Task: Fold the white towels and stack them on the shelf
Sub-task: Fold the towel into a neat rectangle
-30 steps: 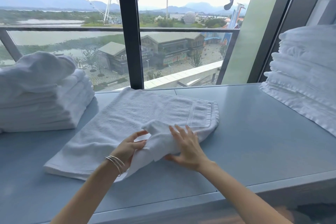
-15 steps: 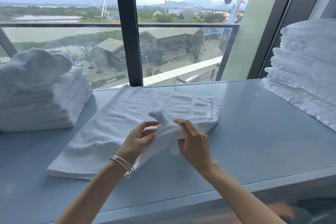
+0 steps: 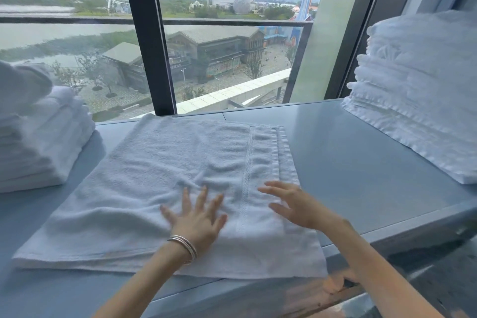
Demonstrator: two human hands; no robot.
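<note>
A white towel (image 3: 160, 178) lies flat on the grey shelf (image 3: 348, 157), folded into a broad rectangle with a woven border stripe near its right end. My left hand (image 3: 198, 217), with thin bangles on the wrist, rests palm down on the towel's near middle, fingers spread. My right hand (image 3: 296, 204) hovers over or lightly touches the towel's right edge, fingers apart and holding nothing. A stack of folded white towels (image 3: 44, 142) stands at the left, and a taller stack of white towels (image 3: 418, 90) at the right.
A large window with a dark vertical frame post (image 3: 147, 41) runs along the back of the shelf. The shelf's front edge (image 3: 387, 237) is just below my forearms. Bare shelf surface lies between the flat towel and the right stack.
The bunched corner that both hands held has been laid down and the towel now lies flat. Both hands have let go and spread over it. The camera has moved closer.
</note>
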